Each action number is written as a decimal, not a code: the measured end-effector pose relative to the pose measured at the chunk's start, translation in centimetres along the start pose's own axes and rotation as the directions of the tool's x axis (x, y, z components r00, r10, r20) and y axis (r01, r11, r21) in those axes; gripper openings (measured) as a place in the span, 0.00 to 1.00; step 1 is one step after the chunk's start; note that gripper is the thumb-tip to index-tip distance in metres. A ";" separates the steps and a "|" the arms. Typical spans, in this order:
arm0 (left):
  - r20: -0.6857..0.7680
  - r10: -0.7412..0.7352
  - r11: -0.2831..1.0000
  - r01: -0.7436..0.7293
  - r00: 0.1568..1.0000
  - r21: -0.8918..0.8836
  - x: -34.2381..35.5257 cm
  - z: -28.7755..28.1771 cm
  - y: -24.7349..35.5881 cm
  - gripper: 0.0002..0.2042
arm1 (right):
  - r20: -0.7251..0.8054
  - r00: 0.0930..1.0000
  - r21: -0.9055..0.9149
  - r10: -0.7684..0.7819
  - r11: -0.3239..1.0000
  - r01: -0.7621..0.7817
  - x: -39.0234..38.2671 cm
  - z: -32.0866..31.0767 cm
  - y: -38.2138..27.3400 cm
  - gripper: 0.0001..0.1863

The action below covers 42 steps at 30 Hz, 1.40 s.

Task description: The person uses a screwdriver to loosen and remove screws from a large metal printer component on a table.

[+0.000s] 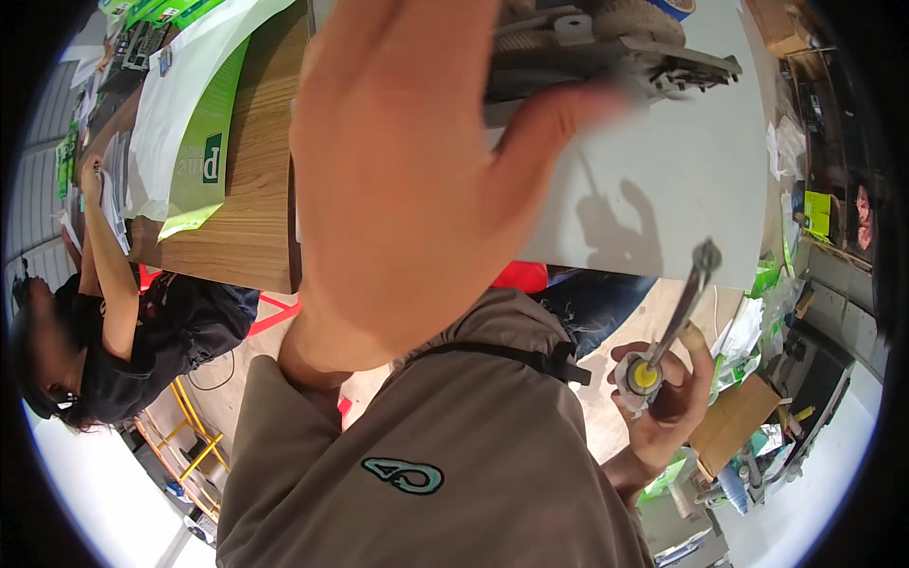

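Observation:
My left hand [398, 180] is raised very near the camera and fills the middle of the view. Its thumb stretches out to the right, apart from the fingers, which run out past the top edge; nothing shows in it. Down at the right, my right hand [674, 398] closes round a long metal tool [680, 320] with a round grey-white end and a yellow centre. The shaft slants up and right to a small knob-like tip. Past my left thumb, a dark grey toothed mechanical part [677, 71] lies on the white tabletop [705, 189], partly covered by the hand.
A wood-grain table [251, 180] adjoins on the left, with a green and white plastic bag [204, 123] on it. Beyond sits a person in black [180, 331], an arm on the table. Cardboard [739, 421] and clutter stand at the right. A yellow metal frame [189, 440] is at lower left.

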<state>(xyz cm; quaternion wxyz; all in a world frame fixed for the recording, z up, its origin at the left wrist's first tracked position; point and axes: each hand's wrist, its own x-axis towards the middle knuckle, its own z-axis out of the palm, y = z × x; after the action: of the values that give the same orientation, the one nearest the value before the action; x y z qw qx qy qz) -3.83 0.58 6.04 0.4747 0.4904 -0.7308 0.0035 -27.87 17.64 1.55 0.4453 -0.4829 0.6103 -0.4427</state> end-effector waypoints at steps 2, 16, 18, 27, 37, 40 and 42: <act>-0.009 -0.022 1.000 0.022 1.000 -0.019 -0.4 0.3 0.0 0.18 | 0.028 1.000 -0.008 -0.014 1.000 0.014 0.1 -0.1 0.2 0.48; 0.002 -0.050 0.994 0.050 0.999 -0.094 -2.4 1.5 -2.1 0.17 | 0.105 0.994 -0.044 0.012 0.999 -0.008 0.3 1.1 -3.1 0.46; 0.013 -0.050 0.993 0.051 0.999 -0.105 -2.2 2.1 -2.3 0.16 | 0.099 0.994 -0.081 0.051 0.996 -0.043 0.6 1.4 -3.5 0.46; 0.004 -0.075 0.986 0.074 0.997 -0.149 -0.9 2.1 -1.4 0.16 | -0.002 0.998 -0.067 0.059 0.996 -0.059 -0.5 2.4 -5.2 0.46; -0.014 -0.095 0.978 0.091 0.995 -0.187 0.5 1.3 -1.1 0.15 | -0.090 0.984 -0.147 0.154 0.975 -0.166 -1.0 4.3 -9.3 0.48; -0.011 -0.119 0.972 0.114 0.993 -0.204 0.7 1.0 -0.9 0.14 | -0.100 0.982 -0.141 0.161 0.975 -0.174 -1.4 4.3 -10.1 0.49; -0.018 -0.138 0.969 0.131 0.990 -0.209 0.7 1.0 -0.6 0.14 | -0.123 0.970 -0.109 0.210 0.969 -0.223 -1.4 4.6 -10.6 0.48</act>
<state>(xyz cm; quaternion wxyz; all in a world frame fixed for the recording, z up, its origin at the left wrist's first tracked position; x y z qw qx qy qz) -4.08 -0.70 5.71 0.5341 0.4865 -0.6845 -0.0971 -21.18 17.05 11.05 0.4261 -0.4145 0.7091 -0.3792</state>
